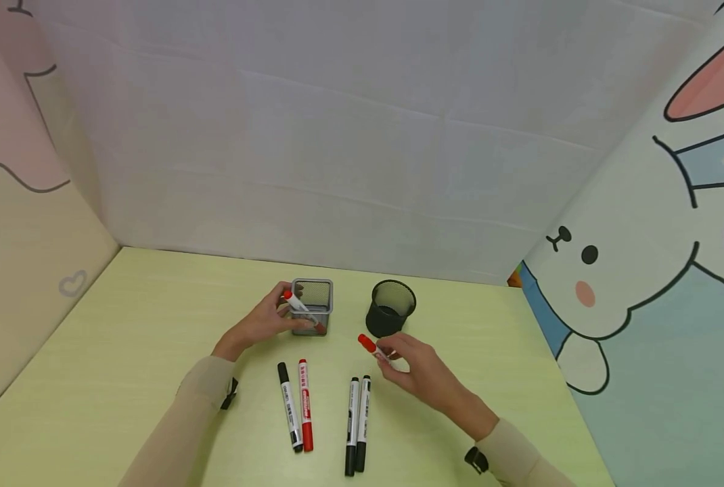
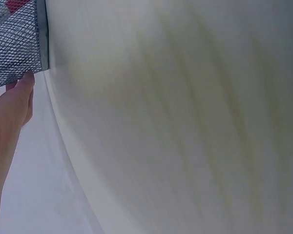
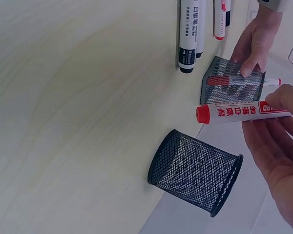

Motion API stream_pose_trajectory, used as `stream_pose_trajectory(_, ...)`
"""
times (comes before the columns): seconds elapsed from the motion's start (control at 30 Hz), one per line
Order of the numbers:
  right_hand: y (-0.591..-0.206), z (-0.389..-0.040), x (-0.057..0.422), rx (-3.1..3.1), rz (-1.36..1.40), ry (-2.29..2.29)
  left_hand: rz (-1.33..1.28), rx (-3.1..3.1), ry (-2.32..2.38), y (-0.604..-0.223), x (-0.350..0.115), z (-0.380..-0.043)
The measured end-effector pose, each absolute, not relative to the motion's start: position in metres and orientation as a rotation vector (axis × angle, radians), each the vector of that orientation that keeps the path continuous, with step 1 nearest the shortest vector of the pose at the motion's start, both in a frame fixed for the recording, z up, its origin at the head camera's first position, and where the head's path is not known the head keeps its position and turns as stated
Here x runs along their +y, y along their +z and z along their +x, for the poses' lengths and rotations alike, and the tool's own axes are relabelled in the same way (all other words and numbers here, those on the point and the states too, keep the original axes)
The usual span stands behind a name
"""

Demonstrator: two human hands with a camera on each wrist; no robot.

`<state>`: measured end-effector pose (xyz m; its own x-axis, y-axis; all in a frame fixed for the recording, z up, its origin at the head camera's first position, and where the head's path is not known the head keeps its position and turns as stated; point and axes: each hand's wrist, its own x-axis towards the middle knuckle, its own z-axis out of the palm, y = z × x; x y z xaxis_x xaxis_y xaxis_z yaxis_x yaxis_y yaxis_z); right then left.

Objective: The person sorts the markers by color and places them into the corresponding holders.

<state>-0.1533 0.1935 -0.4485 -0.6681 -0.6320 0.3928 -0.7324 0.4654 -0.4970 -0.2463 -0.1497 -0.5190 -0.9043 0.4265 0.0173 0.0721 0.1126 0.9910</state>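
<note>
Head cam, left hand (image 1: 264, 318): wrapped round the square mesh holder (image 1: 318, 294); one red-capped marker (image 1: 298, 304) leans in it, end poking past the rim
Right hand (image 1: 425, 375): pinching a red marker (image 1: 371, 345) just in front of the round mesh cup (image 1: 379, 321)
Round mesh cup: no pens in there that I can see
Tabletop (image 1: 173, 304): two loose pairs of markers (image 1: 352, 419)
Left wrist cam: fingers at the holder's mesh, bit of red inside
Right wrist cam: held marker's outside both containers, so imo mid-loading; next move calls for lifting it over a rim and tipping it in
</note>
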Motion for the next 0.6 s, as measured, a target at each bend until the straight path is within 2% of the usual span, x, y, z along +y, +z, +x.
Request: stream_pose_trajectory(0.6,-0.447,-0.171,0.18,-2.43,1.121,1.147,0.489,2.146,1.839,-0.518,-0.15,-0.245)
